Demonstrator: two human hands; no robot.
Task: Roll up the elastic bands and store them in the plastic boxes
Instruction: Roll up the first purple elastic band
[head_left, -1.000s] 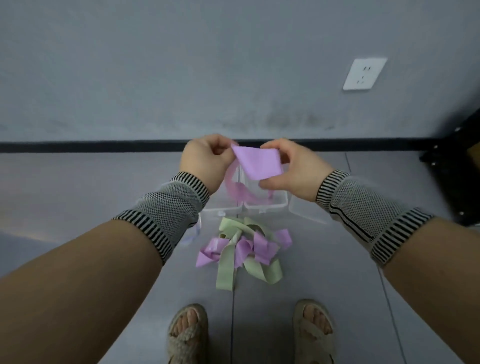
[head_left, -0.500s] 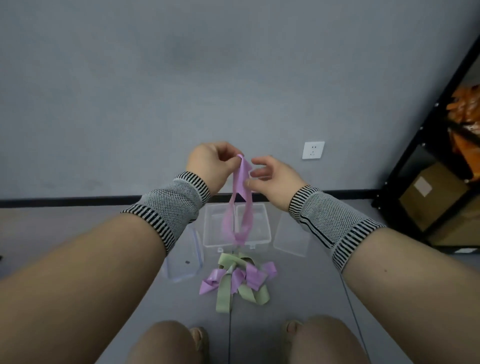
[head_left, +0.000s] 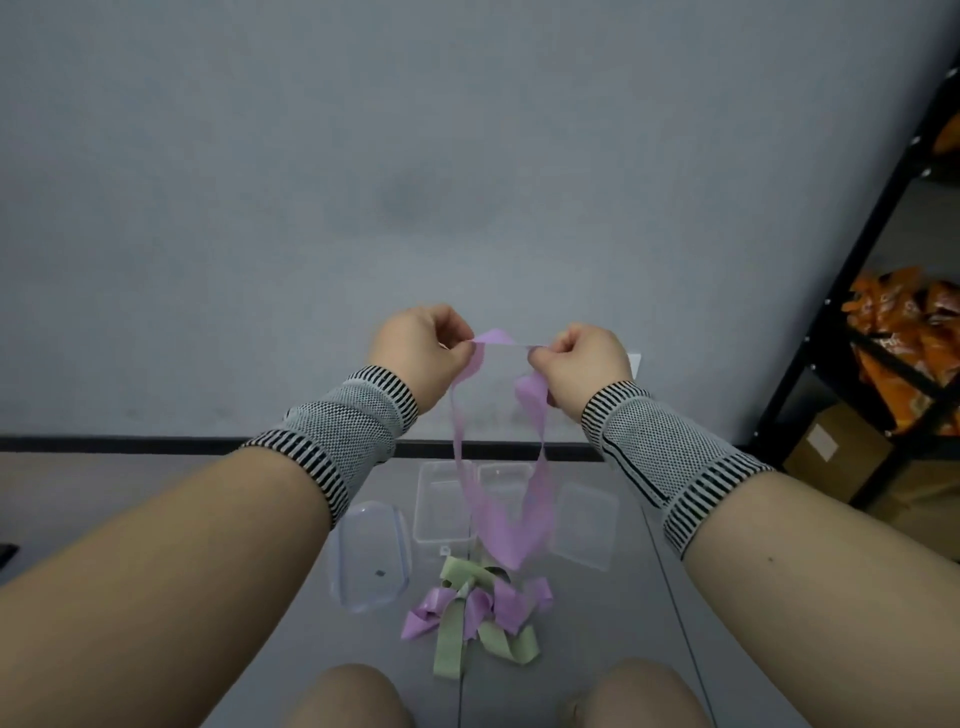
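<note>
Purple elastic band (head_left: 498, 519) hangs looped, apparently pinched by both raised hands (head_left: 501, 358).

Both arms are reaching forward from 7 and 5 o'clock, converging toward center frame, each wearing a knit wrist sleeve with striped edges. Left hand (head_left: 418, 349) is curling its fingers, thumb and forefinger pinching the purple band (head_left: 497, 506) at its top edge; right hand (head_left: 584, 364) at its 3 o'clock is doing the same, fist closed, knuckles up. Hands are staying level, near each other but apart; bare knees are showing at 6 o'clock.
</note>
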